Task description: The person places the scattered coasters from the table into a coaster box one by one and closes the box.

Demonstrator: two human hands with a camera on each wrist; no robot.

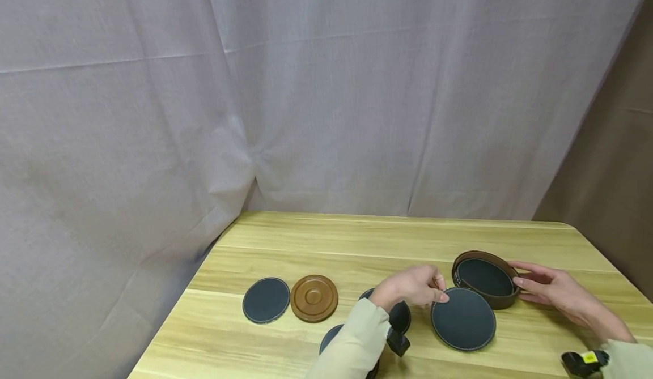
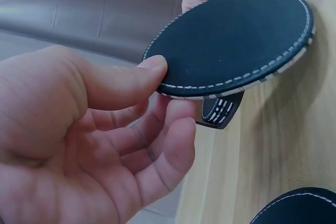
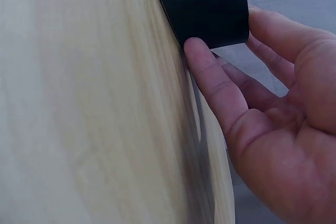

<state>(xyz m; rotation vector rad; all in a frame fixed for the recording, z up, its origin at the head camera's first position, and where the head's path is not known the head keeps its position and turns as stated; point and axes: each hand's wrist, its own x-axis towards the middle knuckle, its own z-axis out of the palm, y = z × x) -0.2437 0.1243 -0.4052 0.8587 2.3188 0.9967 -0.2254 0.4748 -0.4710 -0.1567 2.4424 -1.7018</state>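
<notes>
In the head view my left hand (image 1: 415, 285) pinches a round black coaster (image 1: 463, 319) by its edge. The left wrist view shows the thumb on its dark face and fingers beneath its stitched rim. Just behind this coaster sits a round, low-walled brown coaster holder (image 1: 502, 301) with another black coaster (image 1: 484, 277) inside. My right hand (image 1: 558, 291) holds the holder at its right side, thumb by the rim. Seen from the right wrist, fingertips rest against the holder's dark outer wall (image 3: 210, 9).
Left on the wooden table (image 1: 245, 237) lie a black coaster (image 1: 266, 300) and a brown round wooden piece (image 1: 313, 298) with ringed grooves. More black coasters (image 1: 400, 316) are partly hidden under my left arm. A grey curtain (image 1: 326, 113) hangs behind the table.
</notes>
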